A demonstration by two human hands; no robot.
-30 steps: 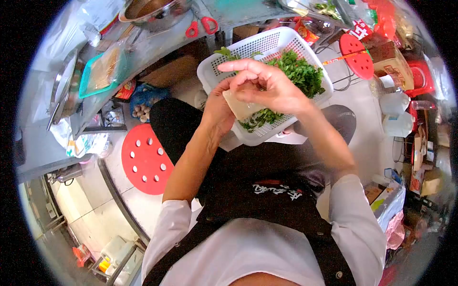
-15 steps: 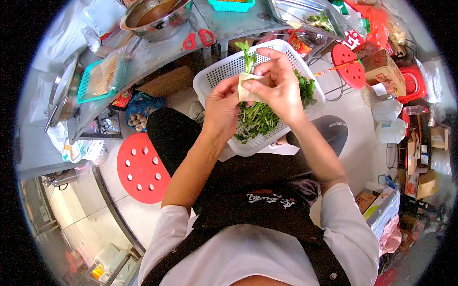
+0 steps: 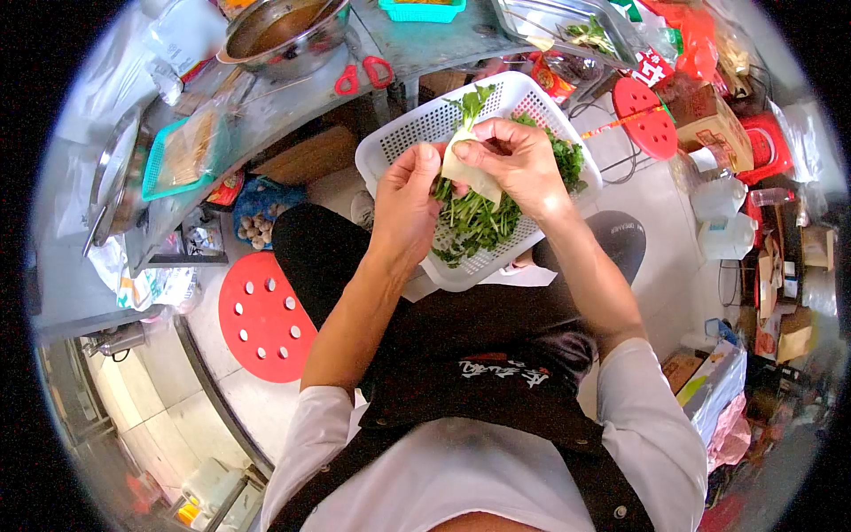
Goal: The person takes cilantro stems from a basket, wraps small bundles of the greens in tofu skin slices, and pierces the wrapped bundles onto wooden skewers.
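Note:
A pale yellow sheet, which looks like tofu skin (image 3: pixel 476 174), is wrapped partly around a sprig of cilantro (image 3: pixel 472 104), whose leaves stick out at the top. My right hand (image 3: pixel 529 168) pinches the sheet near its upper end, thumb on the front. My left hand (image 3: pixel 403 204) is closed at the sheet's left edge, thumb bent against the fingers; its fingertips are partly hidden. Below both hands, a white perforated plastic basket (image 3: pixel 390 146) holds a heap of cut cilantro (image 3: pixel 483 232). It rests at my knees.
A worktable (image 3: pixel 306 106) ahead carries a steel bowl of brown sauce (image 3: pixel 282 40), red-handled scissors (image 3: pixel 363 76), a turquoise basket of skewers (image 3: pixel 186 152) and a metal tray (image 3: pixel 567 27). Red stools (image 3: pixel 266 316) stand on either side. Jugs (image 3: pixel 727 238) and boxes line the right.
The sheet has turned from a snug upright wrap to a slanting one with its lower right corner hanging loose. My left hand has shifted slightly left, and more leaf shows at the top.

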